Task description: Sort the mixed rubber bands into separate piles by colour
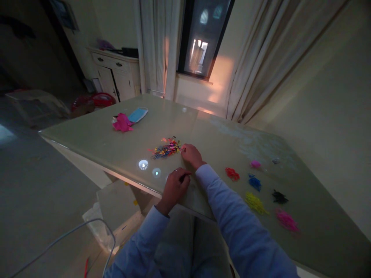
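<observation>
A mixed pile of small, thin, colourful bands, which look like rubber bands [168, 148], lies in the middle of the table. My right hand [191, 155] is at the pile's right edge, its fingertips pinched together. Whatever is between them is too small to make out. Nearer the table's front edge, my left hand [176, 187] is curled, thumb close to the index finger, with a ring on one finger. Its palm side is hidden. To the right lie single-colour heaps: red bands [232, 174], blue bands [255, 182], yellow bands [255, 203], black bands [279, 197] and pink bands [286, 220].
A smaller pink heap [255, 164] sits farther back on the glossy table [203, 127]. At the far left are a blue face mask [138, 115] and a crumpled pink wrapper [122, 122]. A grey cable [72, 230] loops beside the table at lower left.
</observation>
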The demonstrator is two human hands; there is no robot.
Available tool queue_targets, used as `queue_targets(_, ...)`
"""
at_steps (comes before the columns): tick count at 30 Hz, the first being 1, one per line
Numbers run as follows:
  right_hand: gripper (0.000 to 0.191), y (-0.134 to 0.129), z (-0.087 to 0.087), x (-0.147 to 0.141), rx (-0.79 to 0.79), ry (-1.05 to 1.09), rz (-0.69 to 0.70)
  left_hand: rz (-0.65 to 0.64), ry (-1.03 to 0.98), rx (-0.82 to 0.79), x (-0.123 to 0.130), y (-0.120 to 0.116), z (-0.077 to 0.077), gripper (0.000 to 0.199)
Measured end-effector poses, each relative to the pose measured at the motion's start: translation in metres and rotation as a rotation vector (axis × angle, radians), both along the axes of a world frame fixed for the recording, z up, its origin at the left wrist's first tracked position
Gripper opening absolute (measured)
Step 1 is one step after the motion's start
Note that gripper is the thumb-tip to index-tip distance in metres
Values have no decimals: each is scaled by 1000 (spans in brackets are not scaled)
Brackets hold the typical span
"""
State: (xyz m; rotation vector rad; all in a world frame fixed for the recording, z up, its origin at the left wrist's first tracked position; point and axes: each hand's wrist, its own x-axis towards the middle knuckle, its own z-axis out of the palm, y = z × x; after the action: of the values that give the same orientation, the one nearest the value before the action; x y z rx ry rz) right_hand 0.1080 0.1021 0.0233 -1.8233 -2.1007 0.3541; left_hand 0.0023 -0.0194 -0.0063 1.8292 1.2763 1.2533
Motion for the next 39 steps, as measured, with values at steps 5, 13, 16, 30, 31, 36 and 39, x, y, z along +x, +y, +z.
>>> queue_targets(5, 18, 8, -4, 1, -16, -62, 16, 5, -1, -13, 0, 0, 0, 22)
queue_targets(13, 19, 12, -7, 6, -22, -99, 85, 10, -22, 12, 0, 1, -2, 23)
queue_targets(16, 21, 11, -8, 7, -23, -101, 95, 17, -22, -8, 1, 2, -3, 23)
queue_targets(30, 11, -7, 0, 11, -34, 137, 161, 31, -31, -14, 0, 2, 0, 21)
queue_targets(31, 11, -11, 1, 13, -29, 182, 153, 31, -33, -11, -1, 2, 0, 21)
queue_targets(36, 28, -50, 14, 34, -92, 422, 121, 39, -41, -21, -1, 2, 0, 22)
queue_targets(39, 33, -86, 24, 54, -250, 804, 129, 38, -37, -22, -2, 2, 0, 20)
